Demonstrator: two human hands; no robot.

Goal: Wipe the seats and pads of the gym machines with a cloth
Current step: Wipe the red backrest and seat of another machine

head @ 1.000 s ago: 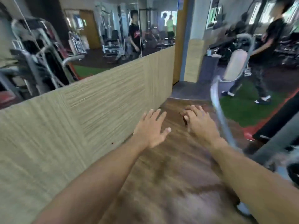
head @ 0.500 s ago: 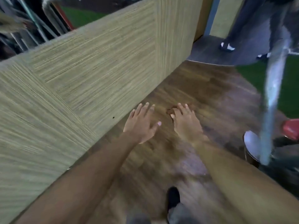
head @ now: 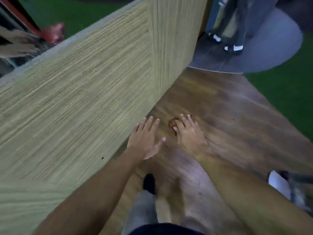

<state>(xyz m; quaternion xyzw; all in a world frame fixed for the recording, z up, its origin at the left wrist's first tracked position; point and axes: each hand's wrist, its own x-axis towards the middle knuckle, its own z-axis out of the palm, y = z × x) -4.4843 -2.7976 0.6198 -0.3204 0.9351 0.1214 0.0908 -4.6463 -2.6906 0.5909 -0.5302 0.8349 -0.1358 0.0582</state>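
My left hand (head: 146, 139) is held out over the wooden floor with its fingers straight and spread, holding nothing. My right hand (head: 188, 133) reaches out beside it, palm down. A small reddish-brown cloth (head: 171, 122) peeks out under its thumb and fingers, pinched there and mostly hidden by the hand. No seat or pad of a gym machine is plainly in view; the picture is blurred by motion.
A ribbed wooden wall panel (head: 84, 92) runs along the left with a mirror above it. Another person's legs and white shoes (head: 233, 46) stand on a grey round mat (head: 271, 53) ahead. Green turf (head: 288, 92) lies right. A white machine part (head: 277, 184) is at the right edge.
The view has tipped down to the floor and my own leg and black shoe have come into view. Both hands keep their pose. The machine frame at the right has left the view.
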